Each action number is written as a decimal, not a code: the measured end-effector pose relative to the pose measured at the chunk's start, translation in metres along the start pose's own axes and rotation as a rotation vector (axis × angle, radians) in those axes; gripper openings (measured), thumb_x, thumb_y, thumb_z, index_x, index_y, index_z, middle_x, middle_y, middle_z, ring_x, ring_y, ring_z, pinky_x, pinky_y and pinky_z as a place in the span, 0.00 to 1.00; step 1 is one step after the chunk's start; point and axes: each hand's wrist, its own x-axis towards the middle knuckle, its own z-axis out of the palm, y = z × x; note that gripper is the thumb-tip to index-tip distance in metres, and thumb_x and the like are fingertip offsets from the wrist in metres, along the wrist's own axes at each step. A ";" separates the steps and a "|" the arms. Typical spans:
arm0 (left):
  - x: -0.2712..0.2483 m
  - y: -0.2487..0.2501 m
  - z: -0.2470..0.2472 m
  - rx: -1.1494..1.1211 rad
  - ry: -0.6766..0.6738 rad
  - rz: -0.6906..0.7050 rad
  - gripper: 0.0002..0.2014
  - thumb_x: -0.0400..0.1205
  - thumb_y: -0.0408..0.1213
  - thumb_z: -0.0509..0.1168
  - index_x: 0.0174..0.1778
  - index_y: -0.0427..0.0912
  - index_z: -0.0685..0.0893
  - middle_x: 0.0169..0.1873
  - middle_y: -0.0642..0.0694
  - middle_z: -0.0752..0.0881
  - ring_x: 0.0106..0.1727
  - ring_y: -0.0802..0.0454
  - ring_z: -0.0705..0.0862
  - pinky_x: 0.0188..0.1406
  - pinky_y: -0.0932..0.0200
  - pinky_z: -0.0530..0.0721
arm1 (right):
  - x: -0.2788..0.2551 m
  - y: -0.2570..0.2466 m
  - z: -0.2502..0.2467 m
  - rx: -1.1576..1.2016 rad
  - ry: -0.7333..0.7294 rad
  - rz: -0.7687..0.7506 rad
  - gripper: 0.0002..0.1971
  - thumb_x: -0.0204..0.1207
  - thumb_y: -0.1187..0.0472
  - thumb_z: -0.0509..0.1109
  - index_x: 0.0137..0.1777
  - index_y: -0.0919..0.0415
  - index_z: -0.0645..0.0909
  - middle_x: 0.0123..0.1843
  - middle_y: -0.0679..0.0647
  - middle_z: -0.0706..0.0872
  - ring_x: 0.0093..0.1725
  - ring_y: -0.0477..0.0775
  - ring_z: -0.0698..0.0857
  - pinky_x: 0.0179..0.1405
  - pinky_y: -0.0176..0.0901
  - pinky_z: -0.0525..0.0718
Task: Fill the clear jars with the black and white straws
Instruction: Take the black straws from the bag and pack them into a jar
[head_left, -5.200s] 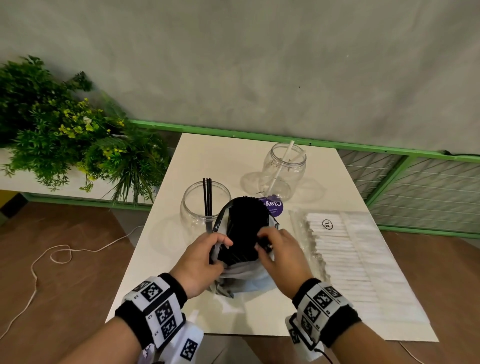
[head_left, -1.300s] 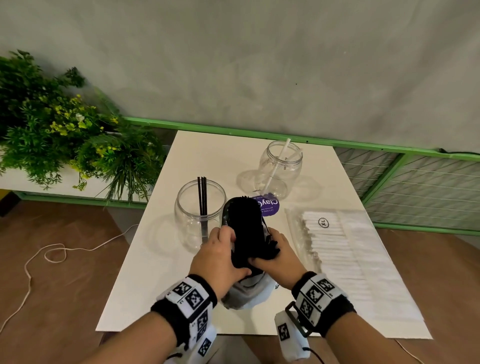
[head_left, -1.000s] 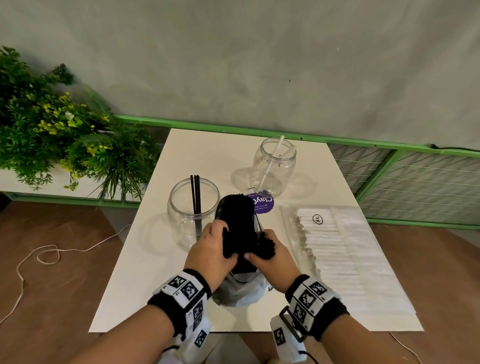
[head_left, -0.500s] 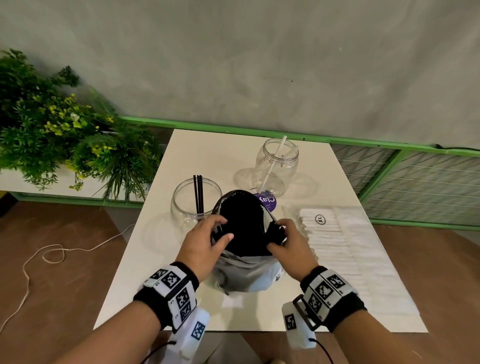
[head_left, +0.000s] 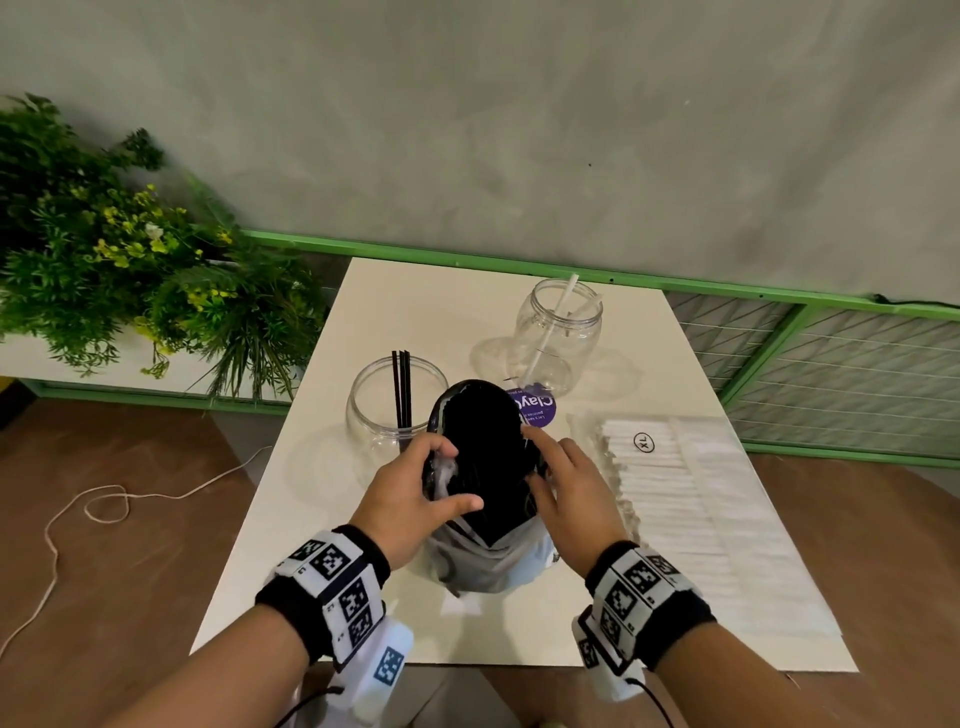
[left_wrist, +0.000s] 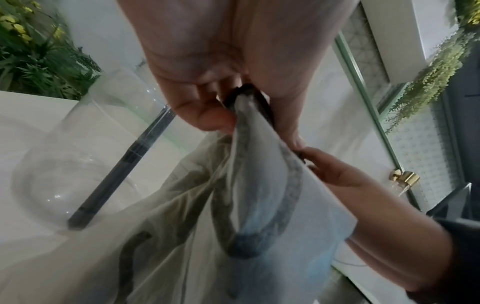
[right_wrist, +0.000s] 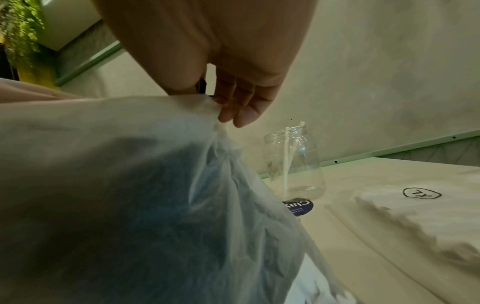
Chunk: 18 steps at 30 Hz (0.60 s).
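Note:
An upright plastic bag of black straws (head_left: 485, 452) stands at the table's middle front. My left hand (head_left: 460, 475) pinches its left rim, also seen in the left wrist view (left_wrist: 228, 109). At the right rim my right hand (head_left: 537, 462) pinches too, with a dark strip between thumb and fingers (right_wrist: 223, 92). The mouth is held apart between them. Left of the bag is a wide clear jar (head_left: 374, 415) with three black straws (head_left: 401, 389). Behind the bag a narrower clear jar (head_left: 558, 338) holds one white straw (head_left: 553, 325).
A flat pack of white straws (head_left: 691, 499) marked XL lies at the right on the white table (head_left: 415, 312). A purple round label (head_left: 537, 410) lies behind the bag. Plants (head_left: 104, 270) stand at the left, a green railing (head_left: 779, 301) behind.
A second ago both hands squeezed the black bundle together. They have since drawn apart to the bag's rims, and its mouth stands wider.

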 end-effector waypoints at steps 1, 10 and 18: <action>-0.001 0.000 -0.002 -0.017 -0.030 0.000 0.24 0.68 0.41 0.79 0.55 0.56 0.74 0.51 0.60 0.81 0.52 0.69 0.78 0.44 0.80 0.72 | 0.001 0.001 -0.002 0.047 0.001 0.012 0.29 0.79 0.65 0.65 0.78 0.46 0.66 0.47 0.44 0.73 0.43 0.41 0.72 0.44 0.32 0.71; -0.002 -0.003 -0.006 -0.014 -0.004 0.010 0.23 0.72 0.34 0.77 0.55 0.56 0.74 0.47 0.58 0.84 0.47 0.68 0.81 0.40 0.81 0.73 | -0.025 -0.007 0.002 -0.120 0.284 -0.248 0.23 0.74 0.43 0.69 0.63 0.55 0.74 0.58 0.53 0.78 0.57 0.54 0.74 0.59 0.42 0.71; -0.005 -0.006 -0.002 -0.141 -0.009 -0.035 0.31 0.75 0.21 0.65 0.59 0.65 0.70 0.49 0.46 0.84 0.47 0.47 0.86 0.49 0.54 0.84 | -0.037 -0.014 0.017 -0.510 -0.154 -0.467 0.31 0.60 0.29 0.68 0.58 0.48 0.77 0.47 0.42 0.84 0.49 0.49 0.80 0.59 0.45 0.67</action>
